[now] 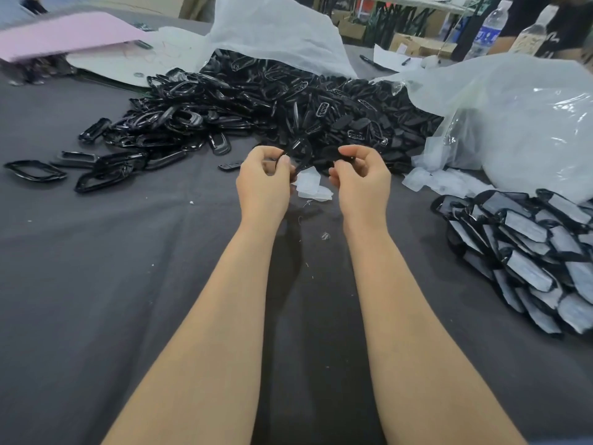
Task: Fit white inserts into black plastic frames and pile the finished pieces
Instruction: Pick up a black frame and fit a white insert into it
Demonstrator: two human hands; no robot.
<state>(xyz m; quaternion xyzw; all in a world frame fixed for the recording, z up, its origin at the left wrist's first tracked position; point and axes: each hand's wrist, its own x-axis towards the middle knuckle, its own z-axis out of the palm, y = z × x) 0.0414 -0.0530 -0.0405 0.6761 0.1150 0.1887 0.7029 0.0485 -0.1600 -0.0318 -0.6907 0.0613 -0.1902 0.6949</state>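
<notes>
Both hands are raised over the middle of the dark table cloth (134, 284). My left hand (264, 184) pinches one end of a black plastic frame (301, 152) between thumb and fingers. My right hand (361, 178) curls round a black piece at its fingertips; whether it is the same frame I cannot tell. A few white inserts (313, 187) lie on the cloth just under the hands. A big heap of loose black frames (256, 110) spreads behind them. At the right edge lies a pile of finished pieces (526, 255), black frames with white inserts.
A clear plastic bag (529, 123) with white inserts spilling from it (439, 181) lies at the right. A white bag (276, 33) stands behind the heap. A pink sheet (64, 36) is at the far left, water bottles (487, 30) and a person at the far right.
</notes>
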